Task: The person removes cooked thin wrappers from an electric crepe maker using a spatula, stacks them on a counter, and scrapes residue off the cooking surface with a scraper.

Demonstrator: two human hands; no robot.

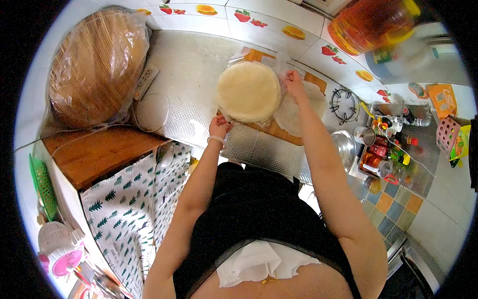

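Note:
A thick stack of round, pale dough sheets lies on a wooden cutting board on the counter. Clear plastic film shows around the stack's edge. At the stack's right side, my right hand is closed, thumb and fingers pinching the film. My left hand is at the lower left edge of the stack, its fingers curled together; what they hold, if anything, is too small to make out. To the right of the stack, partly under my right forearm, a thin whitish round sheet covers part of the board.
A large wooden round board in plastic leans at the left, beside a power strip. On the right are a black burner grate, a metal lid and several sauce bottles. A jug of amber liquid stands upper right.

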